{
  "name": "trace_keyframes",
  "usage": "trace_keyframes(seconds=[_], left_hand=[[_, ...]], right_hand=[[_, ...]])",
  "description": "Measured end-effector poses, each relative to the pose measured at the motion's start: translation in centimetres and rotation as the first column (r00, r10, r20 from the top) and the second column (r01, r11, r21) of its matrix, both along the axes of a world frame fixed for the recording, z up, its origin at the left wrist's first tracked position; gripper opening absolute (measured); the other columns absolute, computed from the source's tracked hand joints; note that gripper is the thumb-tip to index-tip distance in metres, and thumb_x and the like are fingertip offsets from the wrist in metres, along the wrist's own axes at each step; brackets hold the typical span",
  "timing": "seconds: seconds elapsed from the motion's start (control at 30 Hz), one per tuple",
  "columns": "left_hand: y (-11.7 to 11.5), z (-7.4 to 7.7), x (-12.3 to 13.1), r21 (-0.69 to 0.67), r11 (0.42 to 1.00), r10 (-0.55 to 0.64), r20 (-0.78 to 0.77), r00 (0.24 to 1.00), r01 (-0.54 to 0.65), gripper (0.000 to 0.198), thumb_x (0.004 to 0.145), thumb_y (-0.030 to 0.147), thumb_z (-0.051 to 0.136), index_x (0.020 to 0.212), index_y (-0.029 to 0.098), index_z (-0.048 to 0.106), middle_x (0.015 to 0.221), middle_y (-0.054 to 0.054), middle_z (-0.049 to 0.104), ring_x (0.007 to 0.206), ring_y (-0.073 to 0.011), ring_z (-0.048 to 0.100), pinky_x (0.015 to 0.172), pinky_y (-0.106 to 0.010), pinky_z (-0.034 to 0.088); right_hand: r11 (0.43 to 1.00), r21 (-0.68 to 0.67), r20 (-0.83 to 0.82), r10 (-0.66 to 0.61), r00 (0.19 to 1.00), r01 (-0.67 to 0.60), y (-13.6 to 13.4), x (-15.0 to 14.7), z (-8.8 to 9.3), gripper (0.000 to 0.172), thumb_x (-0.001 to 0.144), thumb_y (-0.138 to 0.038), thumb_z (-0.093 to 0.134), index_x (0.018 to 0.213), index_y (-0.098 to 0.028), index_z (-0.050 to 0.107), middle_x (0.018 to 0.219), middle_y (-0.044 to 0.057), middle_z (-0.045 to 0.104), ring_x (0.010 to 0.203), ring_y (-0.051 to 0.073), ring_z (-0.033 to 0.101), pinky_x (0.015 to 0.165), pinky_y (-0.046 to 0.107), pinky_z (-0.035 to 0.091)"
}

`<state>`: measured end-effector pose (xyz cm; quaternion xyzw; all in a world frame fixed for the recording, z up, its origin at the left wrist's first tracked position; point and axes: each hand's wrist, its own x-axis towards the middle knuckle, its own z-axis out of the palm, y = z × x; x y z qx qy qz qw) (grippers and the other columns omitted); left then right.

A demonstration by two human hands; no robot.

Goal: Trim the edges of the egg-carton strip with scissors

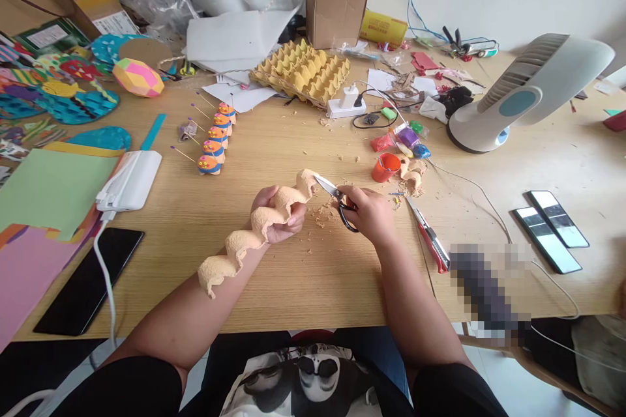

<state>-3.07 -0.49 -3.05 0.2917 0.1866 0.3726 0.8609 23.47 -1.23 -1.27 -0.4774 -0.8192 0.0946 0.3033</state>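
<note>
My left hand (286,218) grips a strip of egg carton (259,225), a pale peach row of several bumps that slants across the wooden table. Its fingers wrap the strip from beneath near the upper end. In my right hand (369,212) is a pair of scissors (337,195) with black handles. The blade tips meet the strip's far end bump; whether they bite into the edge or only touch it I cannot tell. Small carton shavings (325,212) lie on the table under the scissors.
Painted caterpillar figures (215,143) stand at left, near a yellow egg tray (313,71). To the right are a red cup (386,167), carton scraps (412,176), a red utility knife (430,238), two phones (552,228) and a white fan (518,98). A power bank (132,179) and a tablet (90,280) lie left.
</note>
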Motion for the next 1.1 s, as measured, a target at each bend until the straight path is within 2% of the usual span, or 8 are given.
trace_keyframes(seconds=[0.17,0.27,0.43,0.53,0.8,1.0,1.1], left_hand=[[0.0,-0.1,-0.1,0.016,1.000,-0.003,0.055,0.999,0.002,0.055,0.083,0.068,0.073,0.109,0.020,0.066,0.054,0.004,0.051,0.037,-0.0080,0.031,0.040,-0.022,0.021],[0.1,-0.3,-0.1,0.006,1.000,-0.011,0.060,0.998,0.010,0.056,0.085,0.069,0.071,0.112,0.020,0.067,0.054,0.004,0.051,0.038,-0.0085,0.033,0.040,-0.022,0.021],[0.1,-0.2,0.1,0.022,0.999,-0.028,0.027,0.999,0.028,0.054,0.079,0.072,0.076,0.092,0.020,0.066,0.052,0.003,0.048,0.038,-0.0078,0.029,0.039,-0.023,0.018],[0.2,0.1,0.3,0.054,0.997,-0.062,0.032,0.998,0.060,0.053,0.081,0.071,0.076,0.087,0.019,0.066,0.052,0.002,0.050,0.038,-0.0066,0.027,0.038,-0.023,0.018],[0.3,0.2,0.3,0.086,0.992,-0.097,0.005,0.995,0.096,0.058,0.082,0.071,0.075,0.104,0.018,0.068,0.055,0.002,0.052,0.040,-0.0088,0.036,0.039,-0.023,0.023],[0.3,-0.3,0.1,0.061,0.995,-0.073,-0.018,0.997,0.074,0.059,0.077,0.073,0.077,0.099,0.018,0.067,0.054,0.002,0.051,0.041,-0.0109,0.038,0.039,-0.024,0.023],[0.3,-0.7,-0.1,0.017,0.999,-0.048,-0.018,0.999,0.049,0.059,0.078,0.070,0.077,0.106,0.018,0.067,0.055,0.003,0.050,0.042,-0.0116,0.041,0.039,-0.024,0.022]], right_hand=[[0.990,-0.093,-0.160,-0.118,0.980,0.104,-0.1,-0.3,0.5,0.031,0.103,-0.054,0.067,0.112,-0.024,0.071,0.076,0.001,0.068,0.066,0.018,0.058,0.062,0.029,0.037],[0.986,-0.142,-0.207,-0.116,0.971,0.088,-0.2,-0.4,1.0,0.039,0.098,-0.060,0.071,0.113,-0.024,0.068,0.076,0.000,0.065,0.065,0.018,0.056,0.063,0.028,0.038],[0.994,-0.105,-0.129,-0.028,0.991,0.015,-0.3,-0.7,1.1,0.037,0.099,-0.057,0.071,0.113,-0.023,0.068,0.083,0.002,0.067,0.070,0.019,0.057,0.066,0.030,0.039],[0.999,-0.054,-0.078,-0.006,0.997,0.001,-0.2,-0.8,0.8,0.035,0.100,-0.055,0.071,0.113,-0.023,0.069,0.082,0.004,0.068,0.071,0.020,0.058,0.067,0.031,0.039],[1.000,-0.025,0.021,-0.002,1.000,0.003,-0.1,-0.3,0.9,0.033,0.102,-0.051,0.072,0.116,-0.022,0.073,0.080,0.004,0.070,0.070,0.020,0.061,0.066,0.031,0.035],[1.000,0.026,0.093,-0.017,0.996,0.015,-0.3,-0.3,1.0,0.031,0.105,-0.051,0.068,0.117,-0.022,0.074,0.079,0.004,0.071,0.068,0.020,0.060,0.064,0.030,0.032],[0.996,0.083,0.128,-0.047,0.991,0.037,-0.4,-0.3,1.0,0.029,0.106,-0.049,0.067,0.116,-0.023,0.075,0.079,0.004,0.072,0.069,0.020,0.061,0.064,0.030,0.032]])
